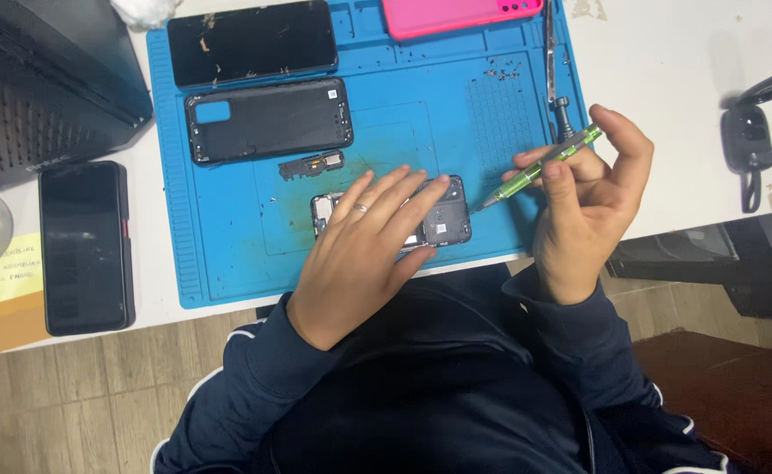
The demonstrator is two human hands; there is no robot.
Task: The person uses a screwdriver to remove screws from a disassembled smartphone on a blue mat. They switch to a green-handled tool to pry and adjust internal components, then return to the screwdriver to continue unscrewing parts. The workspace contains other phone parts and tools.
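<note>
Pressing down with our left hand (360, 250), fingers spread flat and slightly fanned, we cover most of the opened phone (443, 219) that lies near the six o'clock edge of the blue work mat (228, 254); only its dark ends show at nine and three o'clock of the hand, so the middle is hidden from us. Our right hand (584, 197) sits at three o'clock of that phone, thumb and fingers pinching a green screwdriver (544, 165) whose tip points toward the phone's right end; whether it touches we cannot tell. Bare mat lies open at nine o'clock of the left hand. Farther toward twelve o'clock rests a small black part (311, 164), then a black back cover (267, 120), then a dark phone (252, 40). A pink case (456, 15) is cut off by the top edge, with metal tweezers (551, 53) just beside it. Off the mat at nine o'clock lies another black phone (86, 246) near the table's front edge.
</note>
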